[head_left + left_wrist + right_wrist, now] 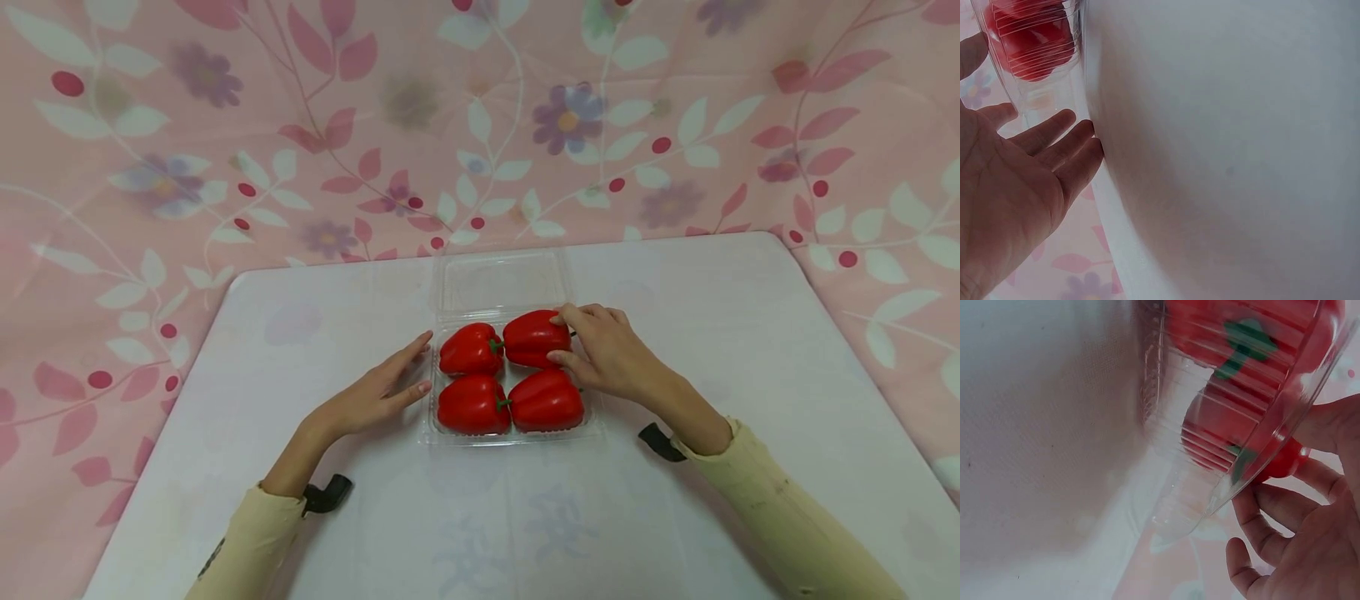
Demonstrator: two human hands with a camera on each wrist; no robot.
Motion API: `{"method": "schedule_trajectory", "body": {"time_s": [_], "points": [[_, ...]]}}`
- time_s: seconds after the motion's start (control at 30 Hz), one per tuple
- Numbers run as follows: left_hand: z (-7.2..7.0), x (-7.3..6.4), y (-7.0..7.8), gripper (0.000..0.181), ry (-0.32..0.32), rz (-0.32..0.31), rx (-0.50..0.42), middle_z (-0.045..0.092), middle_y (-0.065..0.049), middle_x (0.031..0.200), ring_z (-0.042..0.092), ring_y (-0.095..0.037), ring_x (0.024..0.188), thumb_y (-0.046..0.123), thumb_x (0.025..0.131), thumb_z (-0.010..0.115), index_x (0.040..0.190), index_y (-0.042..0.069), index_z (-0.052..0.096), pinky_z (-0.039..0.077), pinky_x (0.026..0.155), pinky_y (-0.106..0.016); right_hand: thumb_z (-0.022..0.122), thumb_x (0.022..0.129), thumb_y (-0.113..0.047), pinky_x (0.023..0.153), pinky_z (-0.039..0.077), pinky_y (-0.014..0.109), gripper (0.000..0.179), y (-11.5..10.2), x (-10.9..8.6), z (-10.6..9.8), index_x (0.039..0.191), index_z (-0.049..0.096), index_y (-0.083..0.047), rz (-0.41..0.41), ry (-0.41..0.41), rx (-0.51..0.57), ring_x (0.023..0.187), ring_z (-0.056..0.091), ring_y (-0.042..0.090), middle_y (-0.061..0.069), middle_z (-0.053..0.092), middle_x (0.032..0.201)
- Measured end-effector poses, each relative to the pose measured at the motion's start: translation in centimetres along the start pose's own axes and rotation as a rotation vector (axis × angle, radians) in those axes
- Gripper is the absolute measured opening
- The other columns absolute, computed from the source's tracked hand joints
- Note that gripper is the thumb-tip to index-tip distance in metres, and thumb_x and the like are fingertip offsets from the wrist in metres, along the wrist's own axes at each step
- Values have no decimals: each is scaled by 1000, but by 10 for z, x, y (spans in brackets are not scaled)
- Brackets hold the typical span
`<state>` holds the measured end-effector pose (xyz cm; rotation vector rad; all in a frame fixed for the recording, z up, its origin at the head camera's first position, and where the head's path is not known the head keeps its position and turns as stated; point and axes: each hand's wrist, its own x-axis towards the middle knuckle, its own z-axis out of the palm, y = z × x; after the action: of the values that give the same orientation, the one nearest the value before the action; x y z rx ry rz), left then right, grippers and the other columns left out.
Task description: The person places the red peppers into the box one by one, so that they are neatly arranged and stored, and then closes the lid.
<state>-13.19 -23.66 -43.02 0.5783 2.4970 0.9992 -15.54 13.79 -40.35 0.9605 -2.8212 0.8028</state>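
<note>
Several red bell peppers with green stems lie in two rows inside a clear plastic clamshell box. At the back right, my right hand holds one bell pepper between thumb and fingers; the right wrist view shows this hand over the box's rim, with ribbed wall in front of the pepper. My left hand is beside the box's left side, its fingers extended and thumb apart. Near it are the back-left pepper and front-left pepper. A front-right pepper lies below my right thumb.
The box's transparent lid lies folded back behind the peppers. Under everything is a white-covered table, its rear edge meeting a pink floral cloth. Black wrist-worn pieces show at the left wrist and right wrist.
</note>
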Motion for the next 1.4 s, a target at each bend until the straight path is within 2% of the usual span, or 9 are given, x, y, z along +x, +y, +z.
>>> {"method": "schedule_trajectory", "body": {"time_s": [0.4,0.67,1.03,1.17,1.4], "points": [[0,0,2,79,0,-4,2,26,1,160,25,-23,146,45,97,57,159,32,11,29,111,-57,72,90,-26,96,35,62,42,2,0,-3,125,54,-11,-8,-7,-23,117,50,36,6,65,119],[0,0,-1,79,4,3,-8,27,1,159,28,-24,145,47,97,57,159,36,10,29,110,-59,70,92,-29,102,30,60,47,-1,-1,-4,129,50,-11,63,-42,30,123,47,37,7,61,126],[0,0,-2,79,17,12,-20,30,2,158,34,-25,141,49,95,58,158,36,12,33,107,-60,72,90,-31,103,30,62,53,-1,-2,-9,134,51,-11,64,-42,30,124,45,34,7,60,128],[-2,-1,-1,77,37,25,-24,32,1,157,37,-26,139,45,96,58,159,33,15,36,106,-59,73,90,-33,103,30,62,55,0,-2,-10,135,51,-11,62,-36,35,125,45,34,8,59,130],[-5,2,-2,70,99,80,-66,38,-7,154,46,-32,132,36,100,55,159,24,19,42,101,-58,71,91,-34,101,31,62,55,7,-4,-14,136,52,-10,60,-6,55,125,45,35,10,58,133]]}}
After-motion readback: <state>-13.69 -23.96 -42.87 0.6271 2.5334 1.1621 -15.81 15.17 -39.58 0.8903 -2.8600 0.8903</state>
